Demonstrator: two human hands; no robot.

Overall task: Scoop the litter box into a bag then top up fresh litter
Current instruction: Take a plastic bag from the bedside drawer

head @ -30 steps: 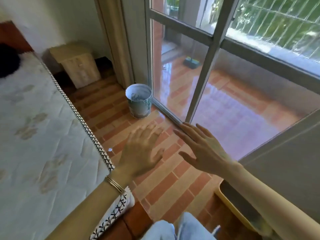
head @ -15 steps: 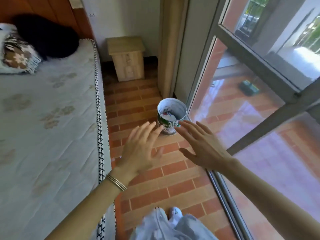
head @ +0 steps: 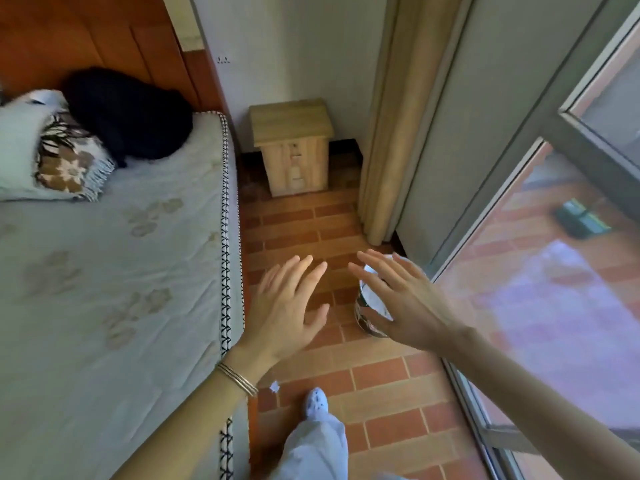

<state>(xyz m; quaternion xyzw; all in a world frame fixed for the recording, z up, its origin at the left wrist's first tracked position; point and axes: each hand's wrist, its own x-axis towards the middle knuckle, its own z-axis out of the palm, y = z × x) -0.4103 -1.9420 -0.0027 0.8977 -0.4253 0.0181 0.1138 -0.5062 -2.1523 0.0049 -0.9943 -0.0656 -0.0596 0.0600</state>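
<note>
We see one white shoe (head: 316, 403) on the red brick floor (head: 381, 375). Above it are two hands, the left hand (head: 287, 306) and the right hand (head: 405, 303), both with fingers (head: 298, 271) spread, holding nothing. One round green-patterned bin (head: 369, 322) stands upright behind the right hand, mouth upward. Farther stands one small wooden cabinet (head: 294, 147).

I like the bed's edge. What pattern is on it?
The bed edge has black criss-cross marks on white; the head view shows it.

Splayed right hand (head: 408, 306) over bin (head: 365, 322)
</note>
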